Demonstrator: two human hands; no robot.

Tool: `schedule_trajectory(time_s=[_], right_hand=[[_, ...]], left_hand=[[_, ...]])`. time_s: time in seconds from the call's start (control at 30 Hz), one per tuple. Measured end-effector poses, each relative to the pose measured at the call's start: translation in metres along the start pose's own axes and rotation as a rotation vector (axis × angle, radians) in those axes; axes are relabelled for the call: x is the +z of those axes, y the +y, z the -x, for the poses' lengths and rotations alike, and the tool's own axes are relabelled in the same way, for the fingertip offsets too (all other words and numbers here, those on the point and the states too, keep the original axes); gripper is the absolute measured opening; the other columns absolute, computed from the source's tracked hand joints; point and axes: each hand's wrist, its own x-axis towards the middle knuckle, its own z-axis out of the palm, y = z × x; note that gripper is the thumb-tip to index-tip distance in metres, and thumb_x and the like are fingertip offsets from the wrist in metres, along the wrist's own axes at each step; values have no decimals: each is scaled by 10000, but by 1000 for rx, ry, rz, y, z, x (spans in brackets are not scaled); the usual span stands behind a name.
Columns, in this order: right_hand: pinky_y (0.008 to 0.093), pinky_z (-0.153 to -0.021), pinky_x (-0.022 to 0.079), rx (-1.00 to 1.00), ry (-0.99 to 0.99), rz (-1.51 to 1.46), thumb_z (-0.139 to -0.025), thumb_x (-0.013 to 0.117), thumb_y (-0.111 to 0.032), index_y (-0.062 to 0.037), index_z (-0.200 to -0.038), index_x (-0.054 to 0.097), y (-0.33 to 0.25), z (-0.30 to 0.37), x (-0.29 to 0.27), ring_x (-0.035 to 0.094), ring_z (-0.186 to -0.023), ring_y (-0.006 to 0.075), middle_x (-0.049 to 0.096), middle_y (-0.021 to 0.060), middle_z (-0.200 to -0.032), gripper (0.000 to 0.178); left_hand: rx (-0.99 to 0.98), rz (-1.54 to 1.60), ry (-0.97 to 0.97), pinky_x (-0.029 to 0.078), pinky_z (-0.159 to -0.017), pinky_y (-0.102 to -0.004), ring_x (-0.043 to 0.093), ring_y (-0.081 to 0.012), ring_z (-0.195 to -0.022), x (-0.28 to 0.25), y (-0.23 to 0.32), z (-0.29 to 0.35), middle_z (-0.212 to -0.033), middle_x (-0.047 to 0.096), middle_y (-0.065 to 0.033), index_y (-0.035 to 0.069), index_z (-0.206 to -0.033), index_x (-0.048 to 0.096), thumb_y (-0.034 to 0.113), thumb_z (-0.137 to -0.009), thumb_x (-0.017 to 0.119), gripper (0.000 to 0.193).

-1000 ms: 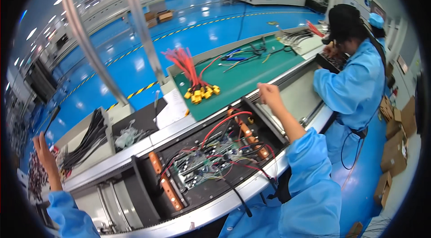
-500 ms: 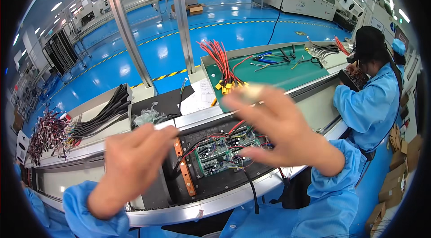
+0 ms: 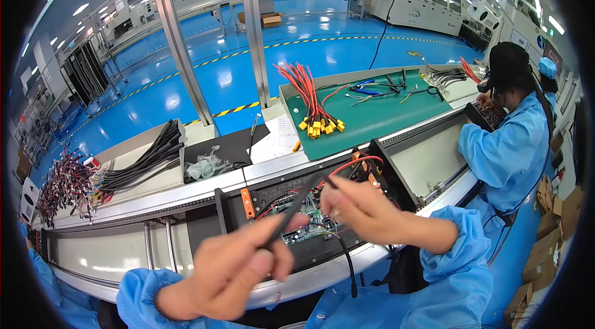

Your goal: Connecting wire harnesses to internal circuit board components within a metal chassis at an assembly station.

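My left hand (image 3: 238,270) is closed around a black cable (image 3: 296,208) that rises from its fingers and bends over near my right hand. My right hand (image 3: 365,210) is closed in a pinch at the cable's far end. Below both hands lies a green circuit board (image 3: 310,231) with small parts and thin coloured wires, set in a black tray (image 3: 296,259). Part of the board is hidden by my fingers. An orange block (image 3: 248,204) sits at the tray's left side, and a red cable (image 3: 358,162) curves over its far right part.
The tray rests on a metal-railed conveyor (image 3: 99,251). Beyond it, red cables with yellow connectors (image 3: 321,125) and blue-handled pliers (image 3: 365,86) lie on a green mat (image 3: 396,109). Black cables (image 3: 145,154) and a clear plastic bag (image 3: 207,166) lie left. A co-worker (image 3: 511,130) sits at right.
Both hands were raised and blurred over the tray. My left hand has come down and right, my right hand lower, and the black cable now shows between them.
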Motion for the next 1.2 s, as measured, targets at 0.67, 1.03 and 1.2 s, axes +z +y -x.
schedule_trajectory(time_s=[0.67,1.03,1.2], right_hand=[[311,-506,461,-112,-582,531,-875,615,-125,-55,-855,625,-43,51,26,560,-599,212,645,94,-809,74],[396,-810,516,-926,358,789,-806,652,-117,-33,-1130,632,-15,38,32,622,-941,274,656,108,-1098,335],[376,-853,512,-600,429,934,-720,705,-61,17,-1173,586,-24,29,36,601,-1007,281,631,158,-1146,475]], left_hand=[[284,-1031,-292,410,-437,-319,561,-229,-507,32,-46,59,-726,612,-94,34,-999,577,160,-830,603,212],[104,-882,-158,417,-469,-361,521,-307,-504,33,-26,41,-646,572,-118,22,-926,562,162,-834,608,174],[32,-771,-120,419,-490,-369,530,-320,-518,35,-20,26,-657,579,-124,16,-905,566,166,-850,605,164]])
